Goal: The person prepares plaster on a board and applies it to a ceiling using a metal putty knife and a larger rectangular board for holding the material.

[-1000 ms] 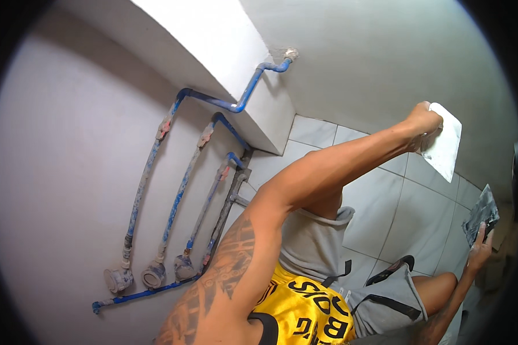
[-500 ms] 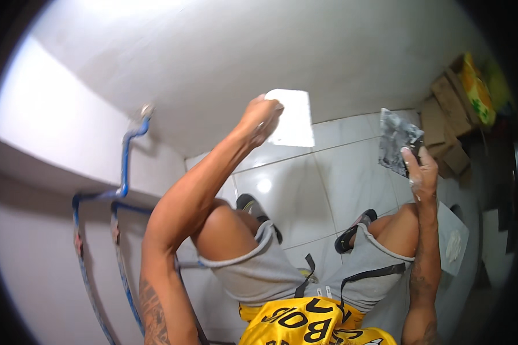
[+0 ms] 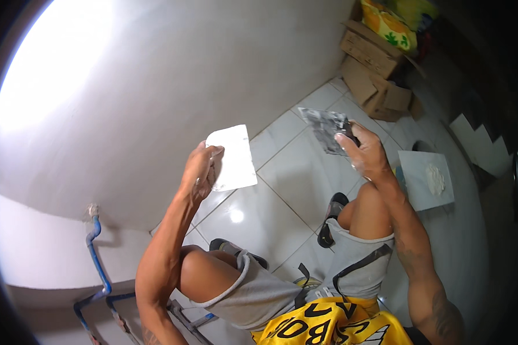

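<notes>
My left hand (image 3: 198,171) is closed around the edge of a flat white rectangular plate (image 3: 236,158), thumb across its face. The plate is raised before the grey wall and tilted. In my right hand (image 3: 369,154) is a putty knife (image 3: 323,127) with a wide, thin metal blade smeared with white paste. Its dark grip sits between my thumb and fingers, and the blade points left toward the white plate, apart from it. White residue marks the fingers of both hands.
A pale board (image 3: 413,192) bearing a mound of white paste (image 3: 435,179) lies right of my knee. Cardboard boxes (image 3: 374,54) and a yellow bag (image 3: 392,29) stand at the far right by the wall (image 3: 213,69). Blue pipes (image 3: 99,261) run at the lower left. White tiles (image 3: 270,213) cover the floor.
The view has turned to the right, bringing the boxes and the board further in. Both hands appear further left in the picture, still holding the plate and the putty knife.
</notes>
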Action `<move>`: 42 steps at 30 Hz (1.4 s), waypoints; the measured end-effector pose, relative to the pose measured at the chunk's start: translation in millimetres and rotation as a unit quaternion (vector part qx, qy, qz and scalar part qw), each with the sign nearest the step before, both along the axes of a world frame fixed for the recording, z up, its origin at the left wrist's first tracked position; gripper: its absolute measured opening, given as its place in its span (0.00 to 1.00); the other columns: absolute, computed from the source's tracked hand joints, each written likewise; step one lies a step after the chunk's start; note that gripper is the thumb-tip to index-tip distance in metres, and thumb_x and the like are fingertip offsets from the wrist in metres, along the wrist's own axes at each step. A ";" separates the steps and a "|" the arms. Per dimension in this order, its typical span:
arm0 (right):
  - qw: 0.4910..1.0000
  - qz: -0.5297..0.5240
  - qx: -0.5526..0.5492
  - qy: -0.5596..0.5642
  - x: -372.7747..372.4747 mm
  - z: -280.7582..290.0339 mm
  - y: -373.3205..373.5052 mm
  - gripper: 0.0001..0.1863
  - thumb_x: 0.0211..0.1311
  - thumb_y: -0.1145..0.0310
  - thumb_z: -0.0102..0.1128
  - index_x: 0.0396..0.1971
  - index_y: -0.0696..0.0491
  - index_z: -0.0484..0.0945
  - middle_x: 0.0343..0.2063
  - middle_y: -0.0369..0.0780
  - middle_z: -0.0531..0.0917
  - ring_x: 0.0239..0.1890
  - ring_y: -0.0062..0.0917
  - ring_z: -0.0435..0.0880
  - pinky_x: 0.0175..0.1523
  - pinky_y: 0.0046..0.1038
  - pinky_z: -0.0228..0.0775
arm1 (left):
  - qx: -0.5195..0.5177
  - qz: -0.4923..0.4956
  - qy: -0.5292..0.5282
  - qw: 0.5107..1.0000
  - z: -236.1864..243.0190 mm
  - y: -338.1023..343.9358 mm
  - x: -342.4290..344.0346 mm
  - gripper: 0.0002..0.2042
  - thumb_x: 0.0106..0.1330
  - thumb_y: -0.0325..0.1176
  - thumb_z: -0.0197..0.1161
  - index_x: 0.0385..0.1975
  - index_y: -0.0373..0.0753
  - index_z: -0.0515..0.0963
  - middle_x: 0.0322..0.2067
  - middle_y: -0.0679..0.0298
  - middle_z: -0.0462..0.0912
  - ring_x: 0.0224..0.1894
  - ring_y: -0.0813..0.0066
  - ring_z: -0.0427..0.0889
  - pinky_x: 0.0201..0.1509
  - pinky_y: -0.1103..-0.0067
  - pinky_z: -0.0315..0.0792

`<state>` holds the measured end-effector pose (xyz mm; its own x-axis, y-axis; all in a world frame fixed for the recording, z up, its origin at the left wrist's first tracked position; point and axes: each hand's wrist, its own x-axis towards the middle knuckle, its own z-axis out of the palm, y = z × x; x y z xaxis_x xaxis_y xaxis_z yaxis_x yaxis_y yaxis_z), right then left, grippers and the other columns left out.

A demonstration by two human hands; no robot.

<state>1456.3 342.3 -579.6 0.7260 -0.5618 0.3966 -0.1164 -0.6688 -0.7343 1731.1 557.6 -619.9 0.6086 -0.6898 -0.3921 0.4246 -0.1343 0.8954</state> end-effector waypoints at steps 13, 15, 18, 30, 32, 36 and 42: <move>0.878 0.039 0.441 -0.183 -17.4 9.6 -20.1 0.16 0.65 0.72 0.59 0.51 0.61 0.78 0.46 0.36 0.82 0.49 0.18 0.77 0.58 0.24 0.66 | 0.048 -0.048 -0.033 0.997 -22.4 -24.6 -2.8 0.14 0.66 0.35 0.57 0.48 0.37 0.70 0.39 0.61 0.74 0.40 0.72 0.75 0.45 0.77 0.73; 0.869 0.037 0.432 -0.238 -33.5 5.1 -26.4 0.16 0.66 0.71 0.59 0.50 0.61 0.78 0.45 0.34 0.82 0.49 0.18 0.77 0.57 0.24 0.66 | 0.031 -0.028 -0.060 0.997 -35.5 -19.6 8.2 0.19 0.65 0.38 0.58 0.52 0.35 0.70 0.47 0.57 0.74 0.52 0.68 0.74 0.57 0.76 0.70; 0.906 -0.060 0.340 -0.246 -64.7 -23.1 -39.8 0.12 0.66 0.70 0.59 0.46 0.59 0.79 0.38 0.34 0.81 0.42 0.19 0.77 0.49 0.27 0.68 | 0.015 -0.036 -0.096 0.995 -74.7 10.4 51.8 0.25 0.65 0.38 0.57 0.59 0.31 0.69 0.57 0.54 0.72 0.60 0.66 0.72 0.62 0.78 0.68; 0.835 -0.441 -0.253 0.210 -374.4 -85.0 -101.0 0.10 0.63 0.76 0.54 0.44 0.57 0.79 0.39 0.48 0.81 0.42 0.46 0.81 0.48 0.42 0.74 | 0.037 -0.120 -0.032 0.992 1.3 -21.7 -32.3 0.27 0.68 0.41 0.57 0.62 0.29 0.66 0.53 0.58 0.75 0.52 0.68 0.77 0.57 0.74 0.71; 0.846 -0.383 -0.236 0.286 -379.3 -89.5 -107.2 0.13 0.63 0.77 0.54 0.47 0.57 0.79 0.41 0.47 0.81 0.44 0.45 0.81 0.50 0.41 0.75 | 0.039 -0.101 -0.037 0.993 1.2 -23.5 -35.4 0.27 0.67 0.41 0.57 0.62 0.30 0.66 0.52 0.58 0.75 0.52 0.68 0.77 0.56 0.74 0.72; 0.847 -0.371 -0.243 0.294 -367.0 -98.5 -113.4 0.13 0.63 0.77 0.54 0.47 0.56 0.79 0.42 0.46 0.81 0.44 0.45 0.82 0.50 0.40 0.75 | 0.047 -0.096 -0.039 0.994 10.2 -28.4 -44.8 0.26 0.67 0.41 0.57 0.60 0.31 0.67 0.47 0.60 0.77 0.46 0.69 0.79 0.50 0.74 0.74; 0.764 -0.551 -0.193 0.274 -379.7 -76.8 -125.9 0.14 0.62 0.74 0.56 0.47 0.59 0.79 0.39 0.47 0.84 0.43 0.41 0.83 0.50 0.37 0.75 | 0.036 -0.117 -0.020 0.992 24.8 -33.0 -57.5 0.21 0.66 0.40 0.58 0.54 0.33 0.72 0.39 0.63 0.77 0.37 0.73 0.79 0.42 0.76 0.75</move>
<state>1076.6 216.3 -656.4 0.0122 -0.8695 0.4937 -0.9844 -0.0972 -0.1469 1673.6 524.6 -595.1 0.4514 -0.7852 -0.4240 0.3387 -0.2888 0.8955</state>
